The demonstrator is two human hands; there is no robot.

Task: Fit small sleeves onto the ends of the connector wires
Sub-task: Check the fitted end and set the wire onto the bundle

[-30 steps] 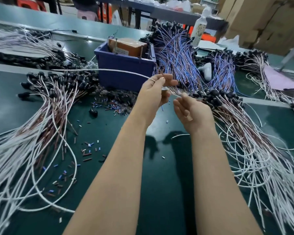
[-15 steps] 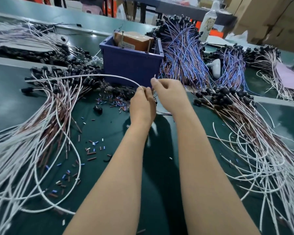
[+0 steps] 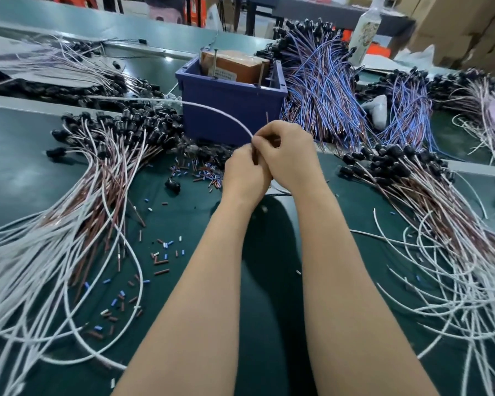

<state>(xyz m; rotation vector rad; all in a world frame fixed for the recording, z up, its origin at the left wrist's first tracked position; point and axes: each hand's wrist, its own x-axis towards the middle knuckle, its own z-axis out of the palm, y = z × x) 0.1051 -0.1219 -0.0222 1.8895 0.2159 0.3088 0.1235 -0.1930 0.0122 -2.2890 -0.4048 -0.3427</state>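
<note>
Wire (image 3: 206,107) pinched between left hand (image 3: 245,174) and right hand (image 3: 292,155) (knuckles touching).

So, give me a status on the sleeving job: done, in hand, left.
Done: unclear; the left wire pile and the right wire pile are too fine to show fitted sleeves. In hand: left hand and right hand together pinch one white wire in front of the blue bin. Left: many loose sleeves lie on the mat, so plenty likely remains.
</note>
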